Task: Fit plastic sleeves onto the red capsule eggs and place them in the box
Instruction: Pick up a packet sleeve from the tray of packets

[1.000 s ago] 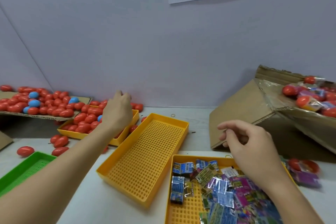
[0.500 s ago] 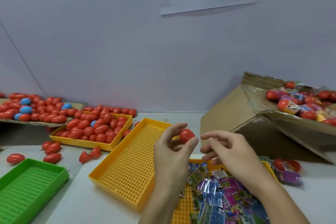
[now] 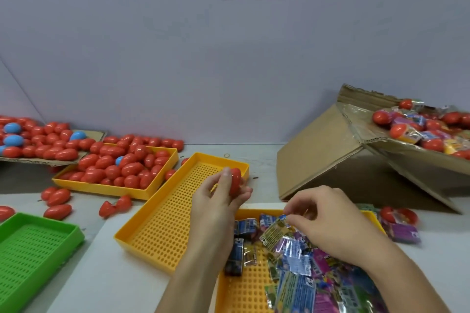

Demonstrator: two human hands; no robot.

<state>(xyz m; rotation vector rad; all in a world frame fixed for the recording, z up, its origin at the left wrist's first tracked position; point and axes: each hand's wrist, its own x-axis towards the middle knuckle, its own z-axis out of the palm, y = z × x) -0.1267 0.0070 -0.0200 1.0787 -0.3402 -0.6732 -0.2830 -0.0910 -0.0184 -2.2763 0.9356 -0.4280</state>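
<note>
Fingers [image 3: 226,175] of our left hand [image 3: 218,201] are gripping a red capsule egg [image 3: 235,180], long axis upright, while our right hand [image 3: 328,226], just beside and lower, is pinching a plastic sleeve [image 3: 287,218] from the tray below.

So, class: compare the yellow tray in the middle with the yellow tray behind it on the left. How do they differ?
The middle tray holds nothing, so its perforated floor shows; the left tray is heaped with red eggs and one blue egg. The middle tray runs lengthwise away from the camera, while the left tray lies more crosswise. Both are yellow, shallow and rectangular.
</note>
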